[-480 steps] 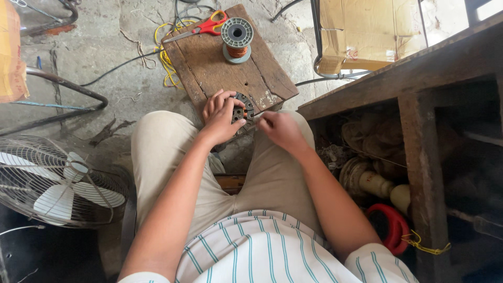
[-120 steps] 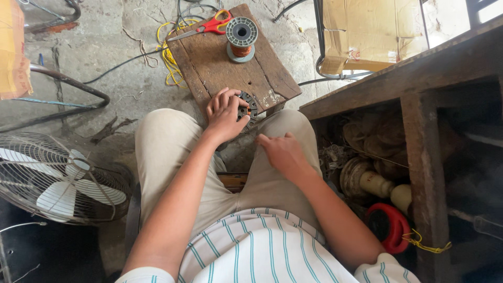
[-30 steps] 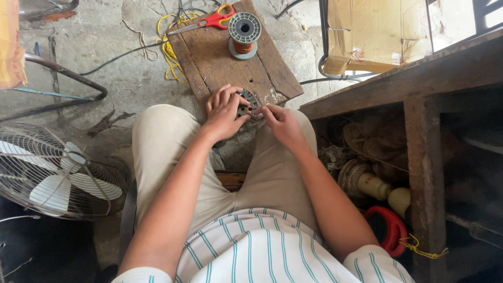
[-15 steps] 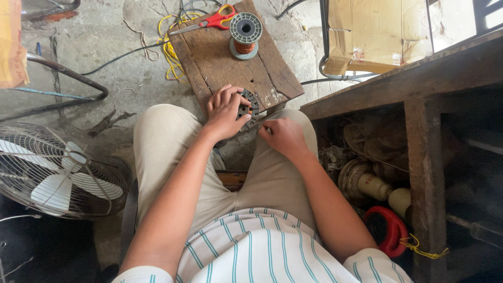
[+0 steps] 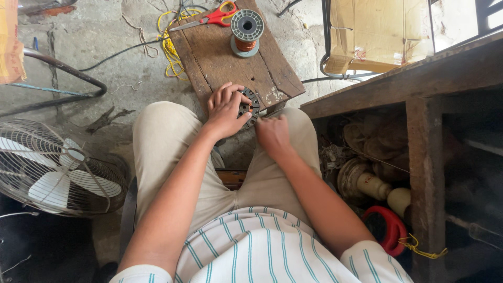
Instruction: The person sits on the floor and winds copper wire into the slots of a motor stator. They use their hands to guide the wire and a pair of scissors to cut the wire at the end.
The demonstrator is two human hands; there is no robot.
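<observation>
Head view looks straight down on a seated person whose left hand (image 5: 226,110) is cupped over a small dark ring-shaped stator (image 5: 249,106), fingers (image 5: 222,94) curled round its left rim and clenched on it. The stator rests at the near edge of a low wooden board (image 5: 220,57) that serves as counter, just past the knees. The right hand (image 5: 272,135) sits just beside the stator, on its near right side; its fingertips (image 5: 260,119) are pinched together at the rim, though I cannot tell what they pinch, perhaps a fine wire. So the ring lies ahead and slightly left of the right hand, flat, with its opening facing up. Farther along the board stand a wire spool (image 5: 247,30) and red scissors (image 5: 216,15), well apart from both hands. A fan (image 5: 52,167) stands on the floor to the left
</observation>
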